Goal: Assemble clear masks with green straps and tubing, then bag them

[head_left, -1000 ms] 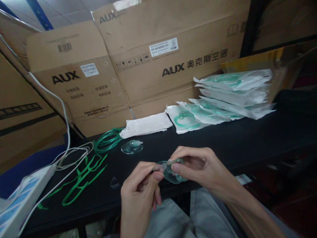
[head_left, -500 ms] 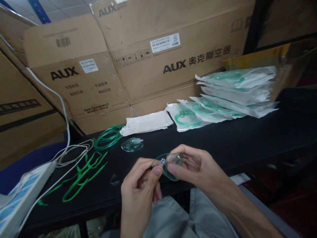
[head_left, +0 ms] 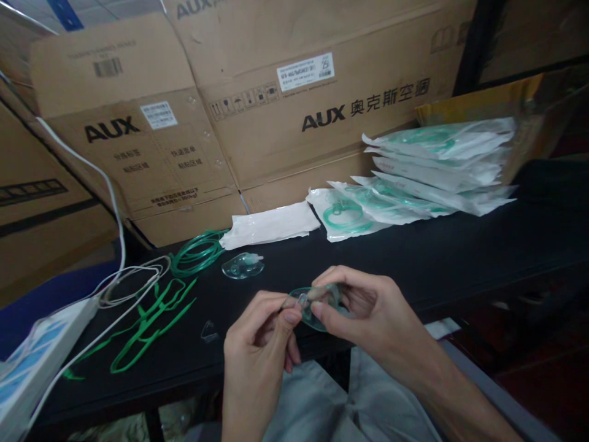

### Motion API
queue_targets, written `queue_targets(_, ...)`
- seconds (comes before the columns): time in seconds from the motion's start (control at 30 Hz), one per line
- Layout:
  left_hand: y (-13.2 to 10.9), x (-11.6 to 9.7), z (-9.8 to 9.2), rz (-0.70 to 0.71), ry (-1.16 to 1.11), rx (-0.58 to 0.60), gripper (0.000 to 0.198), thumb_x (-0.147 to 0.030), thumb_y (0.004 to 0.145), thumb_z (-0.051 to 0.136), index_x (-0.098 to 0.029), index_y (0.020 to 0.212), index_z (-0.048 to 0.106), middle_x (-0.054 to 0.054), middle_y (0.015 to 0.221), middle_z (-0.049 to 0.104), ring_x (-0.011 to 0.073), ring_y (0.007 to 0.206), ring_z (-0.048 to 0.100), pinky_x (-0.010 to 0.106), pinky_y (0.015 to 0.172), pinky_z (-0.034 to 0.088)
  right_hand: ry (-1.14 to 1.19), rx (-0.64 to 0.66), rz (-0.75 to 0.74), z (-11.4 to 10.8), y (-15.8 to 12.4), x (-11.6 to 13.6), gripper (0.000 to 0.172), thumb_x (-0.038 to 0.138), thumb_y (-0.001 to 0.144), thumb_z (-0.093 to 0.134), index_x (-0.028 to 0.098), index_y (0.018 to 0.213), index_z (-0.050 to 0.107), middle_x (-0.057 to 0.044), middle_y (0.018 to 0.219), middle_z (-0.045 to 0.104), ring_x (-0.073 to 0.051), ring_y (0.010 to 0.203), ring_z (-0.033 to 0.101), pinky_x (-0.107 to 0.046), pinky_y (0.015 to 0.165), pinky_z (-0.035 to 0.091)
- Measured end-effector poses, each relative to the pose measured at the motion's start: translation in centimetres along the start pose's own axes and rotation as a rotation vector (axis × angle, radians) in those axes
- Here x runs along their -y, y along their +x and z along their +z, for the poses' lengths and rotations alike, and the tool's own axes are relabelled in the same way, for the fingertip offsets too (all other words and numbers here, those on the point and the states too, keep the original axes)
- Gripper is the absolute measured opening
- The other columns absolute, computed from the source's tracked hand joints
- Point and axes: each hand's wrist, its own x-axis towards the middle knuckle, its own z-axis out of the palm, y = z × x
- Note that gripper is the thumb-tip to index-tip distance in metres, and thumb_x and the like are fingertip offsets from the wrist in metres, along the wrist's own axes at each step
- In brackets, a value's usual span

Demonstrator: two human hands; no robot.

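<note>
Left hand (head_left: pixel 262 334) pinching small clear piece (head_left: pixel 302 299), right hand (head_left: pixel 370 302) pinching mask (head_left: pixel 313 321); apparently fitting them together, next move calling for steady aligning.

Held mask (head_left: pixel 311 319): smooth, glossy plastic

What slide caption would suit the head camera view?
Left hand pinches a small clear piece at the clear mask in the right hand; green straps lie on the table.

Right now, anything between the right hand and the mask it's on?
Nothing visible: the right hand grips the mask directly. The left hand pinches a small clear piece close by; the second mask lies apart.
</note>
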Motion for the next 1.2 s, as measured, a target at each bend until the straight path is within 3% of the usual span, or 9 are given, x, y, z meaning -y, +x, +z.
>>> queue_targets(0.73, 0.4, 0.1, 0.0, -0.07, 0.031, 0.049, 0.019, -0.034, 0.086, 0.076, -0.017, 0.077, 0.078, 0.002, 0.076, 0.065, 0.0032, 0.04, 0.049, 0.013, 0.033, 0.035, -0.122, 0.072, -0.036, -1.1, 0.0, 1.0, 0.005, 0.018, 0.083, 0.07, 0.015, 0.08, 0.073, -0.005, 0.083, 0.067, -0.017, 0.078, 0.059, -0.029, 0.067, 0.044)
queue_targets(1.2, 0.4, -0.6, -0.3, -0.137, 0.041, 0.105, 0.029, -0.04, 0.084, 0.075, -0.016, 0.068, 0.074, -0.001, 0.067, 0.059, 0.0018, 0.036, 0.042, 0.013, 0.03, 0.028, 0.078, 0.217, 0.032, -2.2, 0.4, 0.3, 0.012, 0.028, 0.083, 0.081, 0.017, 0.083, 0.076, -0.004, 0.086, 0.069, -0.016, 0.081, 0.06, -0.028, 0.071, 0.045)
